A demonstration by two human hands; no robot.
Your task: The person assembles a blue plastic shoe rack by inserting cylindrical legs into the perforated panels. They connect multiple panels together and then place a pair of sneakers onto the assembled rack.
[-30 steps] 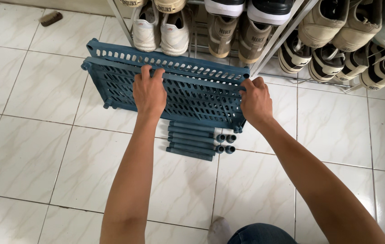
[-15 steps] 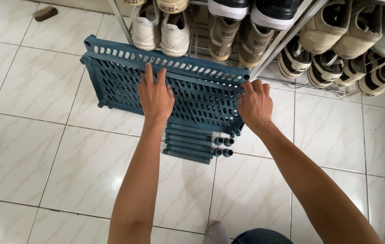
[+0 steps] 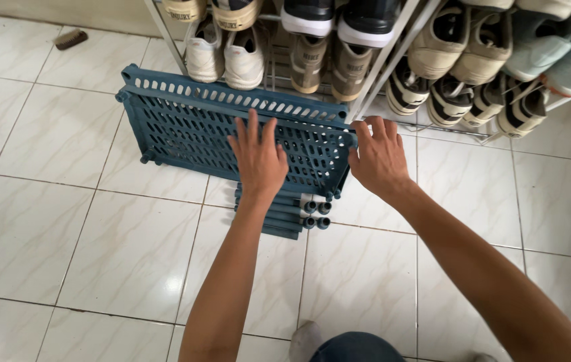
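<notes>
Two blue slotted plastic shelves lie stacked on the tiled floor before a metal shoe rack. Left hand rests flat and open-fingered on the top panel, gripping nothing. Right hand curls loosely over the stack's right end. Blue tubes lie just beside the near edge.

Shoe rack, sneakers, brush

Slatted shelves lie before the shoe rack, tubes nearer the person.
</notes>
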